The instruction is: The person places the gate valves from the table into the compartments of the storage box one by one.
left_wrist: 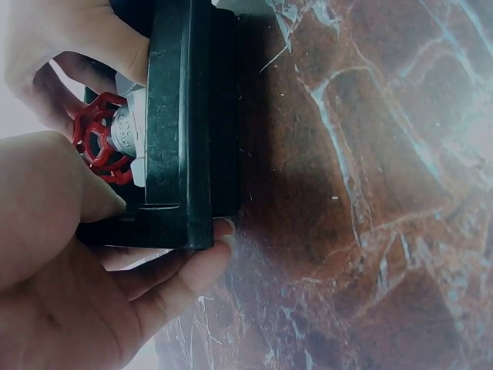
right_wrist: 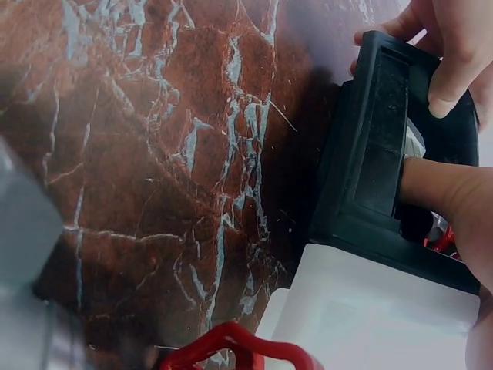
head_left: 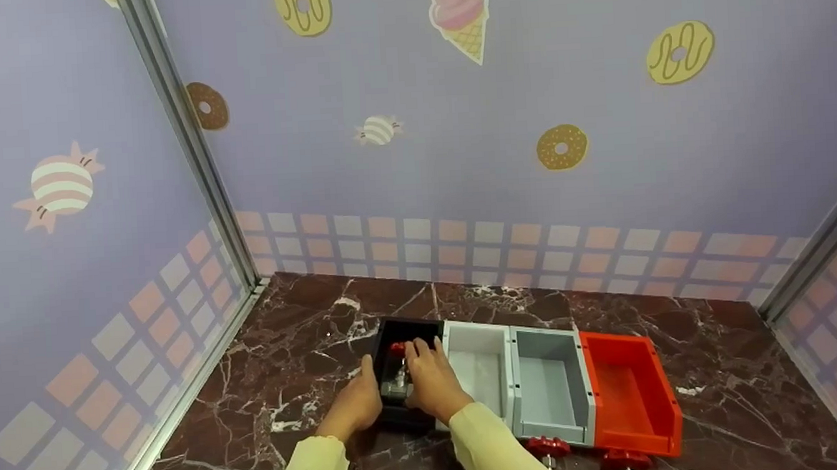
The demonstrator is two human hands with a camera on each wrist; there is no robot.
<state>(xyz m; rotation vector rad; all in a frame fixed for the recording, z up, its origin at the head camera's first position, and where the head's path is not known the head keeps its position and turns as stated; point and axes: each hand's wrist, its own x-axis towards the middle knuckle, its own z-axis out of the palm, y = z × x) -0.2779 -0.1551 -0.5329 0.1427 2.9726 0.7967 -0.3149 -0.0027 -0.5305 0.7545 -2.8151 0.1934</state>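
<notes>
A black bin (head_left: 410, 323) stands at the left end of a row of bins. My left hand (head_left: 359, 403) grips its left side wall, with the thumb inside and the fingers round the outside in the left wrist view. Inside the bin is a metal valve (head_left: 398, 389) with a red handwheel (left_wrist: 100, 145). My right hand (head_left: 433, 381) reaches into the bin and holds this valve, its fingers close over the handwheel. In the right wrist view the bin's front wall (right_wrist: 377, 131) hides most of the valve and the right thumb's tip.
A white bin (head_left: 479, 375), a grey bin (head_left: 548, 393) and an orange-red bin (head_left: 627, 396) continue the row rightward. Before them lie more valves with red handwheels (head_left: 546, 446). The dark marbled tabletop (head_left: 254, 372) meets patterned walls (head_left: 457, 154) behind and at both sides.
</notes>
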